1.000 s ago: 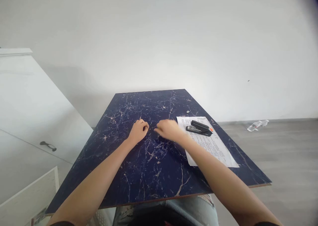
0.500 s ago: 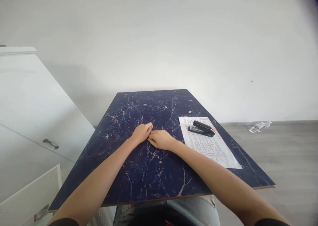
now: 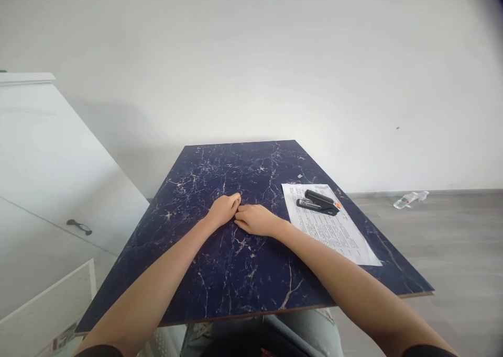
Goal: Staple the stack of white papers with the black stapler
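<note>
Both hands rest close together near the middle of the dark blue marbled table (image 3: 236,273). My left hand (image 3: 225,209) is closed, its fingers curled in and nothing seen in it. Against its fingers lies my right hand (image 3: 255,220), also closed, palm down, with no object showing. To the right of it are printed sheets of paper (image 3: 334,236), lying flat near the table's right edge. A black stapler (image 3: 319,202) with an orange mark at one end sits on top of the paper, apart from both hands.
A small pale scrap (image 3: 299,176) lies beyond the paper. On the left stands a white cabinet (image 3: 51,153) with a dark handle (image 3: 79,226). A clear plastic bottle (image 3: 409,200) lies on the grey floor by the wall. A pale framed panel (image 3: 51,304) leans at lower left.
The view has shifted very slightly. Both hands, the paper and the stapler keep their places on the table.
</note>
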The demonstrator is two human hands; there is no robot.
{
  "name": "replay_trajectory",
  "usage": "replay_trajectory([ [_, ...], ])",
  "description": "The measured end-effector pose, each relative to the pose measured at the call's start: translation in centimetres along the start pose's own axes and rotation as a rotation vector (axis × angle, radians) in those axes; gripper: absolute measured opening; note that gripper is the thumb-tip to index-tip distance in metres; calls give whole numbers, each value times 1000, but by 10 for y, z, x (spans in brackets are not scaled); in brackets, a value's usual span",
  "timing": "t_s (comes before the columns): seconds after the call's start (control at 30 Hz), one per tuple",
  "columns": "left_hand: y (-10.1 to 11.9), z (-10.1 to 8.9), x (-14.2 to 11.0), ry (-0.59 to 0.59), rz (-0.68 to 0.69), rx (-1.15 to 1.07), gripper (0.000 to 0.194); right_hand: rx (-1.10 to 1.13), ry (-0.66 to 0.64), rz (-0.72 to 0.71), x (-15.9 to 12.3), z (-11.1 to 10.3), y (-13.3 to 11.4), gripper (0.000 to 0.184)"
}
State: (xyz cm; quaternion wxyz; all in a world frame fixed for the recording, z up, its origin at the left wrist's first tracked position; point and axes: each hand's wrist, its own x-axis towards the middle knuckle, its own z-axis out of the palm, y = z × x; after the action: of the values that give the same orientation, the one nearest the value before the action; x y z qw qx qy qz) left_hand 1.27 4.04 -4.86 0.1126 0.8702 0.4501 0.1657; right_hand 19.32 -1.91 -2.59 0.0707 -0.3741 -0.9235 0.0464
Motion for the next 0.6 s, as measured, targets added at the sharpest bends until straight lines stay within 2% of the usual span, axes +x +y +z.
replay_trajectory([
  [0.13,1,-1,-1,3,3,-7,26,-16,-61,-75,-11,-23,16,25],
  [0.27,4,-4,-3,-2,11,-111,25,121,-1,29,-37,-65,52,26],
  [0.33,13,-6,-7,-46,27,-234,25,197,41,170,-59,-86,76,26],
  [0.4,30,-6,-13,-140,82,-414,24,224,83,350,-85,-101,104,26],
  [0.43,41,-6,-18,-198,125,-512,24,225,92,439,-99,-106,118,30],
  [0.47,55,-5,-23,-250,173,-606,22,222,82,535,-113,-107,133,42],
  [0.53,84,-2,-36,-362,274,-781,21,218,10,713,-140,-105,159,72],
  [0.6,112,2,-52,-479,398,-915,20,239,-135,796,-162,-96,179,79],
])
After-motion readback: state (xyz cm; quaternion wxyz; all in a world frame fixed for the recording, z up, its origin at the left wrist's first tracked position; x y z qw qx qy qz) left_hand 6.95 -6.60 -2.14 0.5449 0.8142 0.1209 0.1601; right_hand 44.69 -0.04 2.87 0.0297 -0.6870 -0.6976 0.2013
